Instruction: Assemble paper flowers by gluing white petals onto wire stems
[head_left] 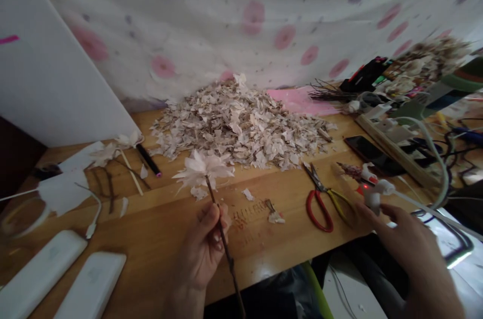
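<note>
Upright in my left hand (209, 238) is a thin brown twig stem (225, 246), pinched between thumb and fingers. A white handmade flower (206, 168) with thin, petal-like layers tops the stem. My right hand (411, 243), slightly blurred, has its thumb and fingers around the lower end of a small white hot glue gun (372, 201). A red light glows on the gun, and its crusted nozzle points left. Scissors (320, 203) with one red and one yellow handle lie partly open between the hands. A small scrap (274, 212) lies near the flower.
A large heap of pale dried petals or flakes (234, 123) covers the table's back. A phone (373, 155), a power strip (396, 133) and cables crowd the right. White power banks (90, 286), a black marker (149, 160) and twigs (109, 188) lie left.
</note>
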The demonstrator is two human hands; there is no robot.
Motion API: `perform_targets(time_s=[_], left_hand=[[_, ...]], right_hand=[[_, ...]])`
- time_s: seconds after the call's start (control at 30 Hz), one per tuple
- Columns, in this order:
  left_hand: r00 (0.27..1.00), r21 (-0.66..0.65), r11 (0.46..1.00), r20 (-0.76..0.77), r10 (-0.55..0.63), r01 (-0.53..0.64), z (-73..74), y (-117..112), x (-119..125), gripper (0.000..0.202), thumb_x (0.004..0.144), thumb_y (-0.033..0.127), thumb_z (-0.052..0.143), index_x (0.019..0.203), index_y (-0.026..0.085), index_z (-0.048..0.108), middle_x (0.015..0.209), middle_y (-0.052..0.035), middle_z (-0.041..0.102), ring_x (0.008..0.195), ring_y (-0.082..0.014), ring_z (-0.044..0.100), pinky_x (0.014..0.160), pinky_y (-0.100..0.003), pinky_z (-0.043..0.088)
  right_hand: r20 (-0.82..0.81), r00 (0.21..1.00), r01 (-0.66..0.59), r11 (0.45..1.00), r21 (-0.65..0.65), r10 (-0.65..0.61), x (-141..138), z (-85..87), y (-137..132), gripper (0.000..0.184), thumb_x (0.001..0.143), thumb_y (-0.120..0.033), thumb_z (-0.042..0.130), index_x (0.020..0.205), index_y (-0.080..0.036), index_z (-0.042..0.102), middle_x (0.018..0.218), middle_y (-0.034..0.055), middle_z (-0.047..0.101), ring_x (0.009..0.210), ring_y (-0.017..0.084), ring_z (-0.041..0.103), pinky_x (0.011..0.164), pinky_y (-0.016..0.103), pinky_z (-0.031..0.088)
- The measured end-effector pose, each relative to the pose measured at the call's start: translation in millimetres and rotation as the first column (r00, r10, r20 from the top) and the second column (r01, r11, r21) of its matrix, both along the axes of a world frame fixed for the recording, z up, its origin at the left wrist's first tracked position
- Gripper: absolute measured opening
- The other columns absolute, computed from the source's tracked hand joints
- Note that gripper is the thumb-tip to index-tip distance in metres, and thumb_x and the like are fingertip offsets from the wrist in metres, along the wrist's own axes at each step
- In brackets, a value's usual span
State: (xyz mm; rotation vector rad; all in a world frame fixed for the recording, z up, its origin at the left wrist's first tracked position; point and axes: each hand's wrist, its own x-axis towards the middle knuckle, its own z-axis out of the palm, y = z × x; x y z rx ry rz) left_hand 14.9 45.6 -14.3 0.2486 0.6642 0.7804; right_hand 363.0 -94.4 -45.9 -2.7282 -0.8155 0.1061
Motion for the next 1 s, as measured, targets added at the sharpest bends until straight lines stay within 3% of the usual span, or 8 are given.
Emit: perform_targets(time_s=[0.1,0.2,0.27,0.37,0.5,0.67,0.77,1.0], left_hand=[[0.996,0.003,0.999,-0.083,0.043,-0.043,4.1,-1.6,-0.1,0.042,0.05,0.031,0.101,0.065,0.012,0.067,0.053,0.0079,0.058,0.038,0.0021,0.047,0.034,-0.003,0.039],[0.973,0.082,0.99,-0.192,0.129,-0.116,6.2,0.6,-11.0,0.044,0.045,0.031,0.101,0.065,0.012,0.067,0.055,0.007,0.061,0.038,0.0011,0.049,0.034,-0.004,0.042],[0.938,0.179,0.969,-0.271,0.217,-0.173,6.0,3.2,-24.6,0.045,0.044,0.032,0.102,0.062,0.012,0.066,0.055,0.0062,0.063,0.037,0.0003,0.05,0.034,-0.005,0.043],[0.856,0.287,0.922,-0.373,0.358,-0.26,5.2,4.7,-48.3,0.046,0.042,0.034,0.101,0.062,0.013,0.066,0.056,0.0046,0.066,0.037,-0.0015,0.052,0.034,-0.007,0.043],[0.757,0.325,0.882,-0.461,0.463,-0.342,3.1,0.1,-69.5,0.042,0.043,0.03,0.1,0.062,0.014,0.066,0.053,0.0043,0.067,0.036,-0.0023,0.053,0.034,-0.007,0.041],[0.823,0.293,0.912,-0.411,0.391,-0.287,-3.6,-5.2,-72.0,0.04,0.049,0.033,0.099,0.065,0.014,0.068,0.054,0.0032,0.069,0.037,-0.0039,0.054,0.035,-0.009,0.043],[0.841,0.268,0.925,-0.402,0.362,-0.27,-1.4,-7.3,-64.9,0.044,0.045,0.036,0.1,0.063,0.013,0.067,0.052,0.0034,0.068,0.036,-0.0038,0.053,0.034,-0.01,0.043],[0.894,0.23,0.948,-0.341,0.291,-0.221,6.4,-12.0,-46.8,0.049,0.045,0.04,0.1,0.062,0.013,0.063,0.052,0.0022,0.067,0.036,-0.0036,0.052,0.034,-0.011,0.043]], right_hand=[[-0.034,0.999,-0.036,0.998,-0.056,0.034,-24.1,20.1,-12.1,0.06,0.069,-0.077,0.05,0.087,-0.022,0.068,0.092,0.0251,0.071,0.082,0.046,0.066,0.071,0.056,0.049],[-0.01,0.991,-0.129,0.988,0.085,0.13,-54.2,36.9,-10.9,0.065,0.074,-0.077,0.051,0.105,-0.022,0.07,0.116,0.0244,0.068,0.08,0.041,0.067,0.071,0.055,0.049],[0.01,0.976,-0.216,0.956,0.199,0.218,-74.6,41.4,-3.4,0.055,0.08,-0.073,0.056,0.103,-0.024,0.07,0.111,0.0194,0.07,0.082,0.038,0.068,0.07,0.051,0.049],[-0.019,0.892,-0.413,0.831,0.372,0.452,-105.4,36.0,13.5,0.033,0.088,-0.057,0.064,0.097,-0.026,0.07,0.092,0.0094,0.072,0.077,0.03,0.068,0.067,0.042,0.051],[-0.098,0.645,-0.612,0.588,0.528,0.758,-152.6,16.6,45.7,0.013,0.097,-0.035,0.061,0.094,-0.024,0.068,0.084,0.0034,0.07,0.073,0.021,0.067,0.068,0.033,0.051],[-0.195,0.428,-0.83,0.469,0.301,0.882,-206.3,-0.7,96.1,0.008,0.097,-0.017,0.06,0.102,-0.017,0.067,0.105,0.0106,0.07,0.093,0.025,0.068,0.08,0.036,0.05],[-0.236,0.404,-0.882,0.445,0.156,0.884,-222.3,-3.3,115.1,0.012,0.09,-0.009,0.067,0.1,-0.015,0.068,0.107,0.0135,0.07,0.099,0.029,0.067,0.081,0.036,0.048],[-0.331,0.407,-0.865,0.476,0.16,0.851,-213.1,-10.2,115.6,0.01,0.09,-0.011,0.064,0.082,-0.016,0.069,0.075,0.0076,0.073,0.071,0.023,0.067,0.063,0.03,0.042]])
